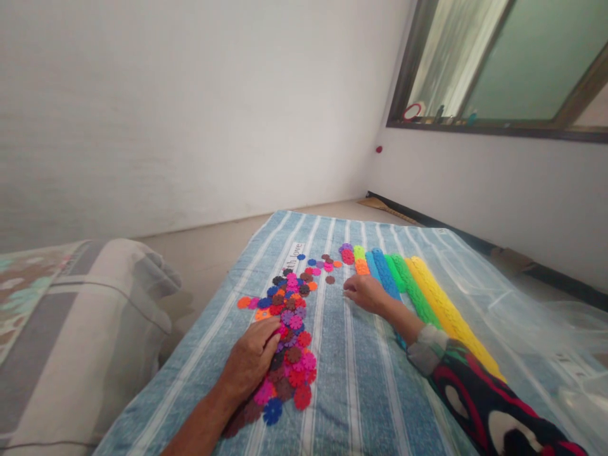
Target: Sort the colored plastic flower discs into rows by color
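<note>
A pile of small flat plastic flower-shaped discs [289,329] in pink, red, blue, purple, brown and orange lies scattered on a blue striped cloth [351,380]. My left hand [251,361] rests on the near part of the pile with its fingers curled down over the discs. My right hand [363,291] lies farther out on the cloth, fingers bent, near a brown disc [329,279]. Just beyond it run long stacked rows of discs: blue [382,272], green [411,288] and yellow [446,307], with shorter orange and pink stacks [354,256] at the far end.
A folded grey and patterned blanket [80,329] lies to the left of the cloth. Clear plastic sheeting [536,316] covers the right side. White walls stand behind, with a window [503,63] at upper right and bare floor [213,247] beyond the cloth.
</note>
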Action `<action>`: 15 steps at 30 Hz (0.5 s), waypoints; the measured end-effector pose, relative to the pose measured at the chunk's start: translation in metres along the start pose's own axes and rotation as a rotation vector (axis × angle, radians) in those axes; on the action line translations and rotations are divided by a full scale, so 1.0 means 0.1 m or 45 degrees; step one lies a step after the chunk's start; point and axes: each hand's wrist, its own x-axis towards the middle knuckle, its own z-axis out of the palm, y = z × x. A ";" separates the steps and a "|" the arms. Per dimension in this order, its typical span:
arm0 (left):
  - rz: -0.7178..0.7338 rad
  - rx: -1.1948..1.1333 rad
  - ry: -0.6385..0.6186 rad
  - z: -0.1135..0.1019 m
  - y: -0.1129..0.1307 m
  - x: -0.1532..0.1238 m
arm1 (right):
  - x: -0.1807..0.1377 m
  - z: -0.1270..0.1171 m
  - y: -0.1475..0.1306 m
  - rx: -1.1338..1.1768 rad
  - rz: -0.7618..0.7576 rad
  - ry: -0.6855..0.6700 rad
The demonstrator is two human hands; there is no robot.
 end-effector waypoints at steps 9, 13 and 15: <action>0.015 0.015 0.002 0.01 0.00 -0.02 | 0.40 0.23 -0.17 -0.047 -0.061 0.062; 0.025 0.029 0.015 0.02 0.00 -0.03 | 0.53 0.29 -0.24 -0.053 -0.116 0.106; 0.032 0.028 0.017 0.02 0.01 -0.04 | 0.60 0.33 -0.28 -0.045 -0.167 0.122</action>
